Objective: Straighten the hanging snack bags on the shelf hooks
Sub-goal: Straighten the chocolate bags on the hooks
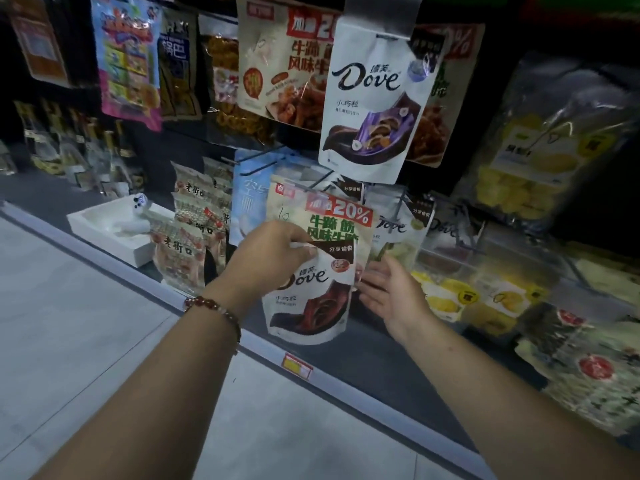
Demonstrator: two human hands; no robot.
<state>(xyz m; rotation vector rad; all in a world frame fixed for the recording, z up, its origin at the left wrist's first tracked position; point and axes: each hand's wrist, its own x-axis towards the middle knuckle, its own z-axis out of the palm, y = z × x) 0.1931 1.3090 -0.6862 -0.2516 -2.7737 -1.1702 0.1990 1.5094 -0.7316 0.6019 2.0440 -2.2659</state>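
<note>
My left hand point(273, 252) pinches the top edge of a white and brown Dove bag point(311, 303), which hangs in front of a beef snack bag with a red 20% banner point(332, 216). My right hand point(391, 289) is beside the Dove bag's right edge, its fingers straight and near or touching that edge. Above, a white Dove bag with purple print point(370, 102) hangs slightly tilted on a hook. More Dove bags point(401, 226) hang on hooks behind my right hand.
Other snack bags hang at upper left point(128, 57) and middle point(277, 64). Yellow dried-fruit bags point(530, 150) are on the right. A white tray point(107, 233) sits on the low shelf, whose edge point(294, 367) carries a yellow price tag. Pale floor lies below.
</note>
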